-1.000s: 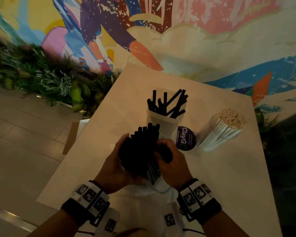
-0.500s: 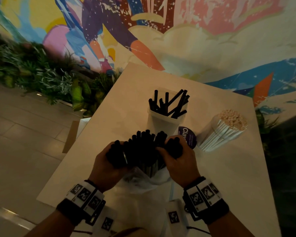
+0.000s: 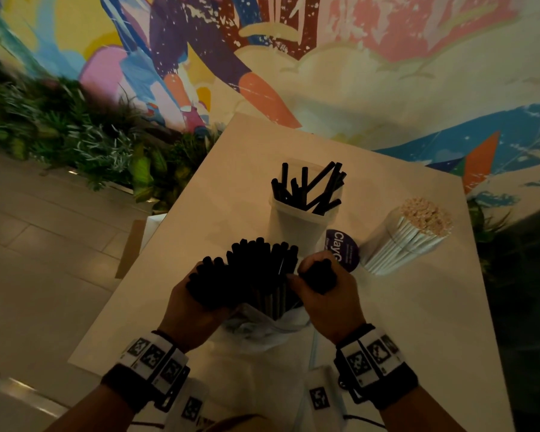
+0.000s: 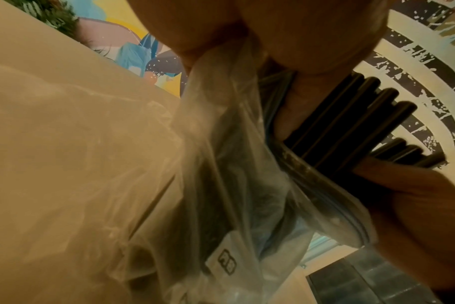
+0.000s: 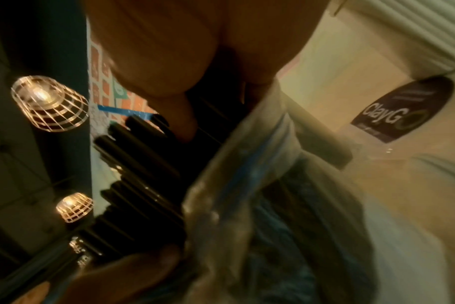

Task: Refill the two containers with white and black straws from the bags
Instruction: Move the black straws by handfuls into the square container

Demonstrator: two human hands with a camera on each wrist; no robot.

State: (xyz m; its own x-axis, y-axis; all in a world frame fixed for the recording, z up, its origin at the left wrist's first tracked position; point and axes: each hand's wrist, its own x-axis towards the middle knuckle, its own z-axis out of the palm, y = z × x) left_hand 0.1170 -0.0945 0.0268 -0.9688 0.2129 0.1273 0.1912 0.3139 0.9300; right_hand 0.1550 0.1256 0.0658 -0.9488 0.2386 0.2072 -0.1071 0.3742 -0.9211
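Observation:
A thick bundle of black straws (image 3: 256,272) stands up out of a clear plastic bag (image 3: 262,325) at the table's near edge. My left hand (image 3: 197,294) grips the bundle's left part and my right hand (image 3: 321,291) grips a smaller clump on the right. The wrist views show the black straws (image 4: 351,127) (image 5: 140,168) against the crumpled bag (image 4: 234,185) (image 5: 260,174). Beyond the hands stands a translucent container (image 3: 296,222) with several black straws leaning in it. To its right a clear container of white straws (image 3: 409,235) tilts outward.
The cream table (image 3: 225,194) has free surface to the left of the container and at the far right. A round purple ClayGo sticker (image 3: 343,247) lies between the containers. Plants (image 3: 75,135) and a painted wall lie beyond the table; tiled floor lies at left.
The tight bundle has fanned out sideways: my left hand moved left and my right hand moved right with a clump of straws, while the bag slid lower around the straws.

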